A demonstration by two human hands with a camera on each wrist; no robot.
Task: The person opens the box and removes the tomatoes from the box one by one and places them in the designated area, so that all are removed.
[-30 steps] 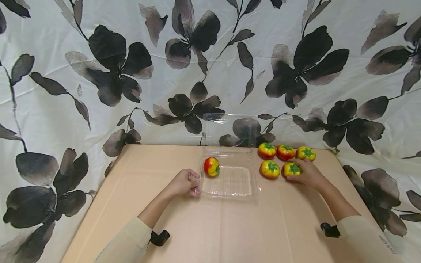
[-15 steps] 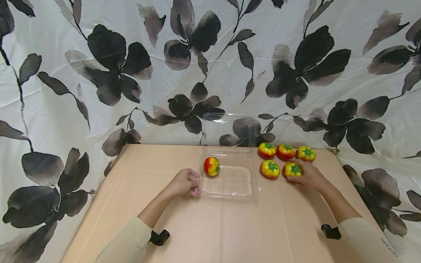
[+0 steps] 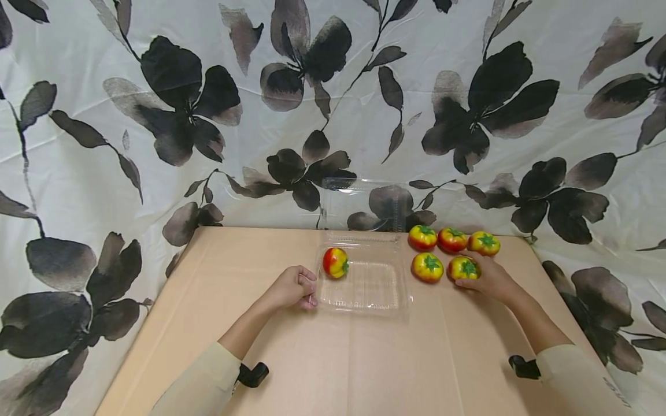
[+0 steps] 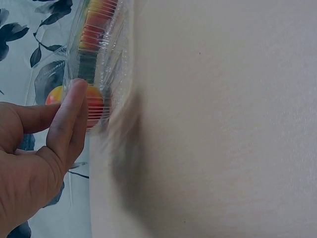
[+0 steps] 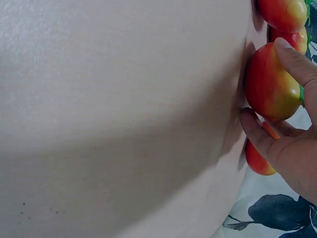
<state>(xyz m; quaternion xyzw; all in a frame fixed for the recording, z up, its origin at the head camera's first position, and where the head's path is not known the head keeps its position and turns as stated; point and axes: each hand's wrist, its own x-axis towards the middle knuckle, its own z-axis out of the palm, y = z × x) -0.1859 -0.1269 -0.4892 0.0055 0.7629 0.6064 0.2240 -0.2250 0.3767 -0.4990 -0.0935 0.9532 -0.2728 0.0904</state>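
Observation:
An open clear plastic clamshell container lies on the board, its lid raised at the back. One red-and-yellow fruit with a green leafy top sits on its side in the container's back left. My left hand pinches the container's left rim; in the left wrist view the fingertips overlap its ribbed wall. To the right, my right hand grips a similar fruit, thumb and fingers on opposite sides. The right wrist view shows this fruit between them, close over the board.
Beside the held fruit is another fruit. Behind them stand three more in a row, the middle fruit among them. The tan board ends at a white cloth with dark flowers hanging behind.
Both hands stay nearly still, the left at the container's rim and the right around the fruit. The head view shifts very slightly.

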